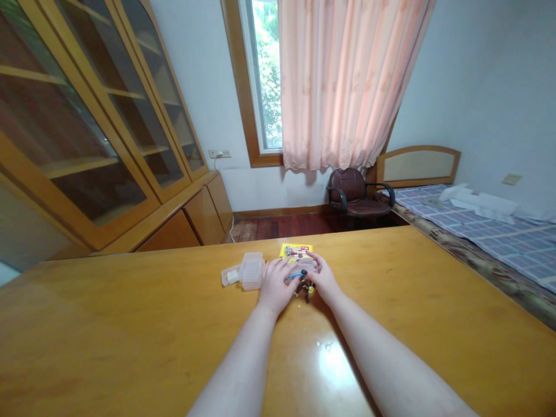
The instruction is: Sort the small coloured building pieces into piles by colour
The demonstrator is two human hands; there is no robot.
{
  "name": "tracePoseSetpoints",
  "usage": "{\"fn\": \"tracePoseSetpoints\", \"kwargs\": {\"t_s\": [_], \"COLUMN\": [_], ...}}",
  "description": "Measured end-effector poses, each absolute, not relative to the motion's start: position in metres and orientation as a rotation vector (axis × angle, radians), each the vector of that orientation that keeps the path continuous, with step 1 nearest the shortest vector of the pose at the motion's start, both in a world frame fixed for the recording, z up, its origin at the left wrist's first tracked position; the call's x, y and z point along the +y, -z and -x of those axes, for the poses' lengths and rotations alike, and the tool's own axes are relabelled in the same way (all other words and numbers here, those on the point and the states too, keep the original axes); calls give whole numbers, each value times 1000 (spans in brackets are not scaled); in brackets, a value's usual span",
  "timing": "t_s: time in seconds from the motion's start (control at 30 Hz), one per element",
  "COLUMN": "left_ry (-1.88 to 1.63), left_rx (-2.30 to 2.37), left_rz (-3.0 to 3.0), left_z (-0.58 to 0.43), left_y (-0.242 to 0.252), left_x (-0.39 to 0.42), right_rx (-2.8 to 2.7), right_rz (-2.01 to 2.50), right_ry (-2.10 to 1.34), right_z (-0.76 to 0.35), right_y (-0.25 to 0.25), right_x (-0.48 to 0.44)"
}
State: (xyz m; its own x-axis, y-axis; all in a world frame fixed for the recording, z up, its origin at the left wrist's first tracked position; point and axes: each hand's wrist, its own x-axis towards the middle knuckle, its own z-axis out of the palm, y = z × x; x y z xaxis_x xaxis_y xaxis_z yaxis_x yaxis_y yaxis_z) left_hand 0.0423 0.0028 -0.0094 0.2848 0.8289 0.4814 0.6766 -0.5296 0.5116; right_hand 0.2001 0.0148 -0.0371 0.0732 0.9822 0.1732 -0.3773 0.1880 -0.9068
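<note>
Both hands meet over the wooden table. My left hand (pixel 278 282) curves around a thin blue piece (pixel 294 276), which shows between its thumb and fingers. My right hand (pixel 325 279) is close beside it, thumb and fingers bent in around a small black piece (pixel 303 272) at the blue piece's end. Just below the fingertips is a cluster of small dark brown and yellow pieces (pixel 306 288), partly covered by the hands. A yellow printed sheet or box (pixel 297 248) lies behind the fingers. Some clear plastic (pixel 309 264) shows between the hands.
Left of my left hand stand a clear plastic box (pixel 252 272) and a smaller shallow tray or lid (pixel 230 275) with something pale in it. Tiny bits (pixel 328 346) lie on the table (pixel 143 324). Beyond are a brown armchair (pixel 354 194), a bed (pixel 473 226) and a glass-door cabinet (pixel 130 174).
</note>
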Motion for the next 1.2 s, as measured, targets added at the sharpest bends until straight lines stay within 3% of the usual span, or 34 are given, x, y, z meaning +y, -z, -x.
{"fn": "tracePoseSetpoints", "kwargs": {"t_s": [0.2,0.47,1.2], "left_ry": [-1089,-1108,-1048], "left_rx": [1220,1300,1350], "left_rz": [-2346,-2286,-2185], "left_z": [-47,-47,-50], "left_y": [15,11,13], "left_x": [0,-4,-6], "right_rx": [-852,-930,-868], "right_rz": [821,1034,1075], "right_ry": [-1272,-1242,-1196], "right_z": [-193,-189,-187], "right_y": [31,16,13], "right_x": [10,0,2]}}
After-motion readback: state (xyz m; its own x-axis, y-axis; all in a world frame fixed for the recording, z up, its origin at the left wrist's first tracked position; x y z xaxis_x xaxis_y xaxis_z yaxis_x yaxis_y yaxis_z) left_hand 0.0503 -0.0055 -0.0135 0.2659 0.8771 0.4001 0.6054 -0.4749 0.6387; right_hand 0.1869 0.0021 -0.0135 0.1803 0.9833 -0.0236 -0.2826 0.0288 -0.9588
